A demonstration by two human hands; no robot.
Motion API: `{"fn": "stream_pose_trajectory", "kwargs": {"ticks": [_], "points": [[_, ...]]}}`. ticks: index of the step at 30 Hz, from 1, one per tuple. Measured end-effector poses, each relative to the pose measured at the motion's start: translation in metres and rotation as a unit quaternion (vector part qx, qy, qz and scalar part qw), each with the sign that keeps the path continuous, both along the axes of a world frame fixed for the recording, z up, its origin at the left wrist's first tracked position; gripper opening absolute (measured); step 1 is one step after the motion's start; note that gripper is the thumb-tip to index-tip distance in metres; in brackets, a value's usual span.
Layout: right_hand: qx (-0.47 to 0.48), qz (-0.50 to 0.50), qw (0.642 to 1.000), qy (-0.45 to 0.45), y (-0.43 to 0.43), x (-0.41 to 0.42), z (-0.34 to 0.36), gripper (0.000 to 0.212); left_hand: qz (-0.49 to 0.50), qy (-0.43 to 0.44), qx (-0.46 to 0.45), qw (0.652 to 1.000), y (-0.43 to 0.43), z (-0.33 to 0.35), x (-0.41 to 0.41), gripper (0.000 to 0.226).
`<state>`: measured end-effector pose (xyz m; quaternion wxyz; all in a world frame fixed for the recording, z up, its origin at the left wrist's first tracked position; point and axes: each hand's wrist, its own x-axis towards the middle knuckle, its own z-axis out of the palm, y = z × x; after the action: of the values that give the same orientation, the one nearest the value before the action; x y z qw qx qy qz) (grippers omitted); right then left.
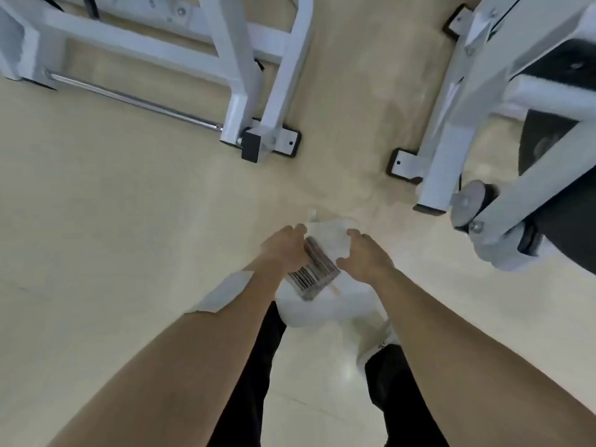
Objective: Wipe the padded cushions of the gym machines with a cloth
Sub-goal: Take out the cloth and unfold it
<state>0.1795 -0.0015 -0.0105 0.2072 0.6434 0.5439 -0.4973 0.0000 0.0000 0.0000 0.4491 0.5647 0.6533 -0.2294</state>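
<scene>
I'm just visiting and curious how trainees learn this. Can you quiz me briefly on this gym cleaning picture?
1. True or false: the left hand and right hand both hold the white cloth.
2. The black pad lies: A on the person's left, B on the person's right, C under the hands.
3. Fill in: the machine frame is painted ____.
Key: 1 true; 2 B; 3 white.

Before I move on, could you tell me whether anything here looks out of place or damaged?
Nothing looks spilled or broken. Only a grey patch on the left forearm seems odd, perhaps tape. The left hand and right hand hold the cloth.
</scene>
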Motion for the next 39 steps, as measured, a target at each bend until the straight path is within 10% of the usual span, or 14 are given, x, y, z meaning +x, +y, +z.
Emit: {"fn": "stream_pose_trajectory", "kwargs": {"ticks": [10,20,27,35,39], "points": [[-0.022,-0.037,0.999,-0.001,-0.026,-0.03,-0.081,0.025,0.014,0.034,0.046,0.998,-0.01,-0.092,-0.001,0.024],[-0.003,-0.034,0.997,0.064,0.009,-0.022,0.082,0.003,0.129,-0.099,0.02,0.986,0.025,0.076,-0.03,0.017],[0.077,-0.033,0.995,0.048,0.037,-0.018,0.268,0.065,0.08,-0.217,0.059,0.971,0.065,0.285,-0.024,0.021],[0.146,-0.081,0.979,0.113,0.048,0.001,0.461,0.053,-0.065,-0.307,0.068,0.947,0.11,0.503,0.016,0.019],[0.219,-0.125,0.956,0.15,0.041,0.043,0.526,0.091,-0.114,-0.335,0.109,0.929,0.11,0.582,0.053,0.017]]}}
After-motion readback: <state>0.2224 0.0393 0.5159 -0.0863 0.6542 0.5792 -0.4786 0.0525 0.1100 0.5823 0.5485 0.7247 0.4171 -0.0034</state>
